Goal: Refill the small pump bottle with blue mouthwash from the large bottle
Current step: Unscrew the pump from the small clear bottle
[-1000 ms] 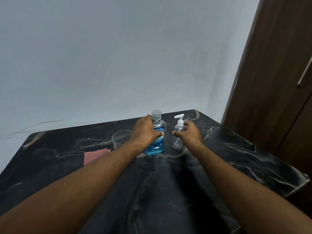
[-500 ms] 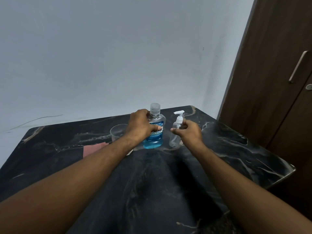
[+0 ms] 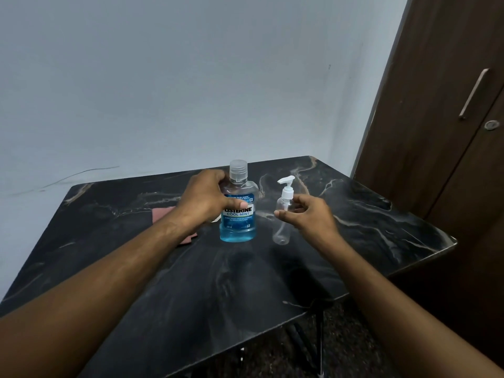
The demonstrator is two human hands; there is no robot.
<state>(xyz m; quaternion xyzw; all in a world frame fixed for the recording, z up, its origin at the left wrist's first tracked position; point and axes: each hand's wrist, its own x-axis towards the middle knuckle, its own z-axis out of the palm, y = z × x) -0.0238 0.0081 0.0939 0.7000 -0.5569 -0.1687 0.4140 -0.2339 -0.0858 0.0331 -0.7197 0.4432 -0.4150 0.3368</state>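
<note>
The large mouthwash bottle (image 3: 239, 214) stands upright on the black marble table (image 3: 191, 282), about half full of blue liquid, with its clear cap on. My left hand (image 3: 204, 203) grips it from the left, thumb across the label. Just to its right stands the small clear pump bottle (image 3: 282, 230) with a white pump head; it looks empty. My right hand (image 3: 305, 216) curls loosely around the pump bottle's upper body, thumb across its front and fingers by its shoulder.
A pink cloth (image 3: 163, 214) lies on the table behind my left wrist. A dark wooden cupboard (image 3: 436, 118) with a metal handle stands close to the table's right side. The table's near right corner (image 3: 313, 309) drops to the floor.
Both bottles now stand nearer to me on the table. My right hand's fingers have loosened around the pump bottle. The glass seen earlier is hidden behind my left hand.
</note>
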